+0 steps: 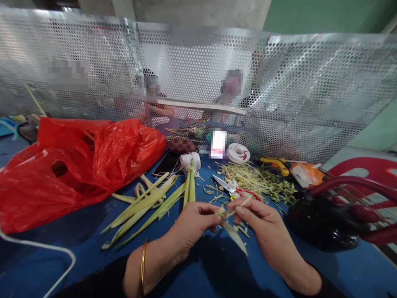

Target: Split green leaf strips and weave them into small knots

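Leaf strip (236,239) at about 5 o'clock, pinched up over the desk (88,238)
Left hand (192,222) has thumb and fingers closed on its folded part, right hand (269,227) nips a thin end; scissors (226,184) at 12 from it, loose leaves (145,200) around 9.

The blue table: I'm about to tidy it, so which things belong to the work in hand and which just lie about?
Likely part of the work:
pale leaf strip, held by left hand and right hand
green leaves
scissors
white thread

Apparently just lying about:
red plastic bag
checkered case
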A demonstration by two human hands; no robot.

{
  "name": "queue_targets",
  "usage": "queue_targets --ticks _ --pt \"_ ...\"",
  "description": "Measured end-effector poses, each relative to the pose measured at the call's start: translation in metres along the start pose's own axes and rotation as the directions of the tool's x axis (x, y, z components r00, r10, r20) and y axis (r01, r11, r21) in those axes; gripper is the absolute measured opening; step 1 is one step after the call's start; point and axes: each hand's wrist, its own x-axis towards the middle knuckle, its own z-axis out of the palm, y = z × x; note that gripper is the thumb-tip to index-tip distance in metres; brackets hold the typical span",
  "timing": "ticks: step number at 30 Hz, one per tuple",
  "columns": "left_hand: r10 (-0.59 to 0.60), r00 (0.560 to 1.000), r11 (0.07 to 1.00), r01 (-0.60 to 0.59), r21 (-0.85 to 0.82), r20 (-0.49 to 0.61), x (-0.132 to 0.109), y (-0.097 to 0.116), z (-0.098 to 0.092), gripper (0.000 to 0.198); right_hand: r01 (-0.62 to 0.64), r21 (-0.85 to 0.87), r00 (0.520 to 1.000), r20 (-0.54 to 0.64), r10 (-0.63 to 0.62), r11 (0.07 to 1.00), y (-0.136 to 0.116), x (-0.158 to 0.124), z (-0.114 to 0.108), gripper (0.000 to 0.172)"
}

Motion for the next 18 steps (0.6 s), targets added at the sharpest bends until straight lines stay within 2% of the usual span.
queue_targets --ticks 3,5,8,13,18 --pt "0.025 1.0 0.999 -0.024 0.029 -0.004 -0.0005 -0.0001 0.0002 0.013 -0.054 0.065 0.998 -0.033 0.056 0.996 0.0038 -0.0001 0.002 0.019" --pt "0.024 1.0 1.0 -0.024 0.015 -0.019 0.0002 -0.0005 0.0 0.015 -0.055 0.049 0.997 -0.043 0.057 0.997 0.0048 0.0001 0.0027 0.021" --pt "-0.005 0.998 0.999 0.003 -0.043 -0.061 0.0025 -0.0022 -0.0003 0.023 -0.014 -0.094 1.0 -0.024 0.012 0.995 0.0034 0.0005 0.0022 0.024" --pt "-0.018 0.995 0.996 0.01 -0.086 -0.094 0.0059 -0.0051 -0.0002 0.025 0.117 -0.383 0.99 0.12 -0.077 0.916 0.0 0.0005 -0.002 0.024" --pt "0.02 0.995 0.998 -0.026 -0.061 -0.102 0.0049 -0.0036 0.0009 0.028 0.121 -0.495 0.985 0.165 -0.044 0.86 0.0017 -0.001 -0.0038 0.021"
